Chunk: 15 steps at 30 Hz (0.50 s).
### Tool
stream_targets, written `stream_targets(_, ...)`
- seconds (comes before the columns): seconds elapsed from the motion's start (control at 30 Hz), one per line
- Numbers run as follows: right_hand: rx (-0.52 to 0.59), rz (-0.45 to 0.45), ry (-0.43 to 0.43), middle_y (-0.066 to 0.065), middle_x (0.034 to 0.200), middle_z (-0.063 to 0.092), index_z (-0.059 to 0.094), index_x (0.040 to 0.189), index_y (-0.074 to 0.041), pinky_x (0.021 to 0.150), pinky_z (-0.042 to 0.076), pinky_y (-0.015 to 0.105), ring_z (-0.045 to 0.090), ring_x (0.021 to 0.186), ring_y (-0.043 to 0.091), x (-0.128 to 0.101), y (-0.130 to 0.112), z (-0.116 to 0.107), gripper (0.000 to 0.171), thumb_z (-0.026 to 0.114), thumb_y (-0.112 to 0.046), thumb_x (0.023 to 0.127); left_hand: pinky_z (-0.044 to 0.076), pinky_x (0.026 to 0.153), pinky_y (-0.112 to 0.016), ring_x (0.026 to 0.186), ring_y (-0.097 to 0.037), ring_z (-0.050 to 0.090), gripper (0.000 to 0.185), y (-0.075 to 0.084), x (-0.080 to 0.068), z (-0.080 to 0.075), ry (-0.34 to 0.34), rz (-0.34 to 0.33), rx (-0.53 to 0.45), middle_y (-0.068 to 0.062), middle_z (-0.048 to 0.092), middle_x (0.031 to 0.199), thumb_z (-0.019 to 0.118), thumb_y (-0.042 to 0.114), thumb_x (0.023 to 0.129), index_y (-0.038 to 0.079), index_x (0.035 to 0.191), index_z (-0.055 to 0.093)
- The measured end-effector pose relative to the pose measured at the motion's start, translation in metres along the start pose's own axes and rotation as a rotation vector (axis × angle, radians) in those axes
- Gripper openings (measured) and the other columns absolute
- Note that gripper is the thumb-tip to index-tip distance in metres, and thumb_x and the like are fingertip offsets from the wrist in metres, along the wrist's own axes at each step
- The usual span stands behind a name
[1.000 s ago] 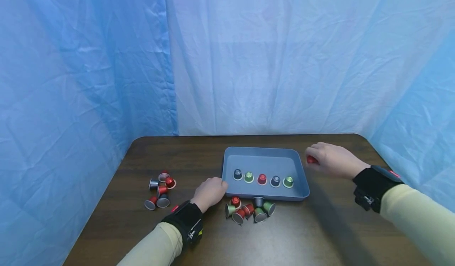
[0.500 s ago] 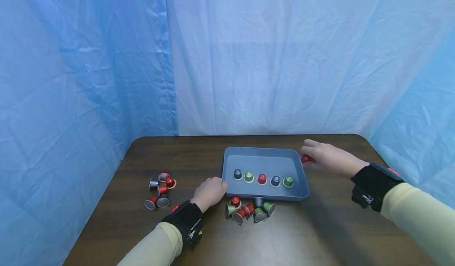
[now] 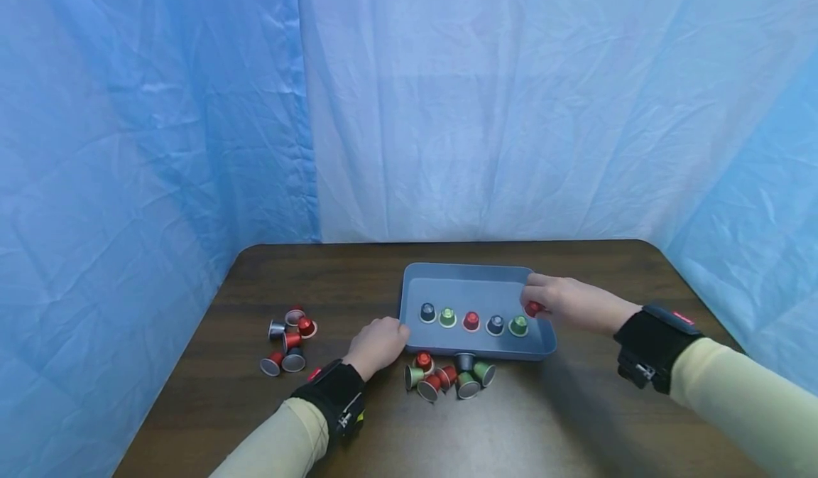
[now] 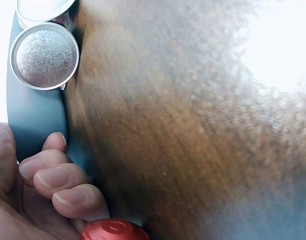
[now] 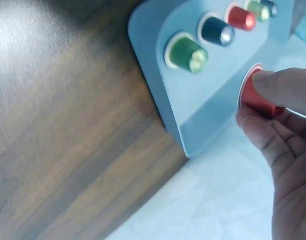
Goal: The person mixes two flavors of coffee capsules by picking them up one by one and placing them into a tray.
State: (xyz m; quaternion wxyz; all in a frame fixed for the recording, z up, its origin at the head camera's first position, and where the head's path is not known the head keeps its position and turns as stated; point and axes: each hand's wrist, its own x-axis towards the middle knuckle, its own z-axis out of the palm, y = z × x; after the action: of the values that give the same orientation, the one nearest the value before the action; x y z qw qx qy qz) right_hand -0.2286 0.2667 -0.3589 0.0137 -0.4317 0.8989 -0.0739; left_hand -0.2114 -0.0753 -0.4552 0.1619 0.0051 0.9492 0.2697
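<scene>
Background: blue curtain (image 3: 473, 109), dark wood table (image 3: 211, 407).
Right hand (image 3: 569, 300): thumb and fingers pinch the red capsule (image 5: 255, 100) by its tapered side.
Capsule position: over the right end of the tray (image 3: 473, 288), just beside the green capsule (image 3: 518, 326); floor contact can't be told.
Handling: probably light, thin-shelled, slightly slick; likely dents under a hard squeeze.
Hold point: mid-side, gentle pinch, fingers off the pale rim.
Left hand (image 3: 377, 343): fingers curl at the tray's near-left corner, seemingly gripping it.
Tray row: five capsules (image 3: 471, 321) standing rim-down.
Loose stock: near cluster (image 3: 428, 388) by the tray's front wall; left cluster (image 3: 292, 341) well apart.
</scene>
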Motion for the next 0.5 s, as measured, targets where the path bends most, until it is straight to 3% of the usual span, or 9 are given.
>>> stream_targets(0.2, 0.011, -0.025, -0.048, -0.005, 0.088, 0.056, 0.072, 0.096, -0.016, 0.073, 0.057, 0.021, 0.056, 0.079, 0.006, 0.001, -0.005, 0.017, 0.023, 0.085, -0.006, 0.081, 0.040, 0.060, -0.035, 0.068, -0.023, 0.054, 0.033, 0.001, -0.002, 0.000, 0.011, 0.012, 0.008, -0.007, 0.053, 0.074, 0.046, 0.031, 0.105, 0.010, 0.089, 0.066)
stream_targets(0.5, 0.056, 0.026, -0.131, -0.004, 0.087, 0.054, 0.075, 0.100, -0.014, 0.073, 0.055, 0.019, 0.056, 0.077, 0.007, 0.000, -0.010, 0.033, 0.018, 0.084, -0.014, 0.085, 0.040, 0.061, -0.036, 0.068, -0.024, 0.054, 0.034, 0.001, 0.000, 0.001, -0.003, 0.003, 0.006, -0.007, 0.052, 0.073, 0.046, 0.032, 0.104, 0.011, 0.086, 0.065)
